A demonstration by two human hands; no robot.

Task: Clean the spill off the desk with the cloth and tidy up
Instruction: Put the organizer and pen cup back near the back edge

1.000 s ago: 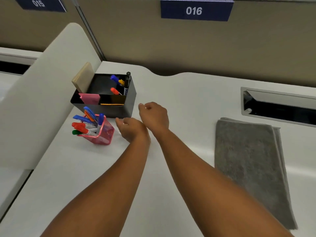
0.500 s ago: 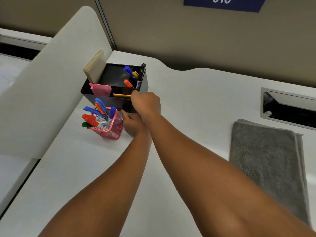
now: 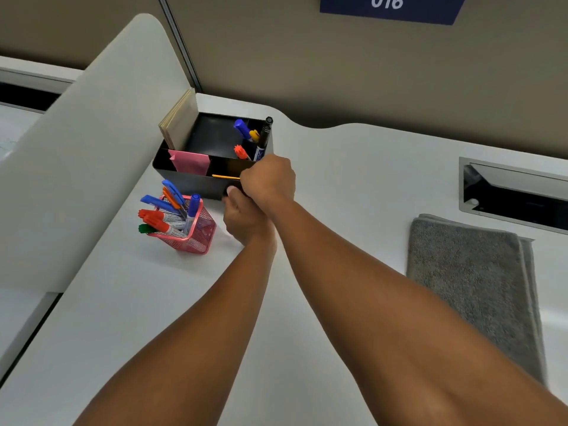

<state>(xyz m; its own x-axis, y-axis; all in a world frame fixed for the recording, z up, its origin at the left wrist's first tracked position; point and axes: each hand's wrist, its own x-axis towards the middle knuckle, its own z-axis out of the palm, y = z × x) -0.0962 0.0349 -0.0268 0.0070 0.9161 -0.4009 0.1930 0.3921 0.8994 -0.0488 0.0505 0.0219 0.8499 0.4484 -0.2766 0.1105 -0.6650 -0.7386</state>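
Head view: both bare hands meet at the near right corner of the black compartmented desk organiser (image 3: 196, 182) on the white desk (image 3: 353, 167). Right hand (image 3: 269, 179) is curled closed over the organiser's corner rim, apparently gripping it. Left hand (image 3: 246, 218) sits just below, thumb against the front wall; whether it grips I cannot tell. Pink mesh pen cup (image 3: 196, 232) stands just beside. Folded grey terry cloth (image 3: 470, 284) lies flat, well apart to the right.

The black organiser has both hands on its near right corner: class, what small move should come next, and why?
Probably slide the black organiser back toward the partition. Both the right hand and left hand grip its corner, and the grey cloth lies folded and untouched.
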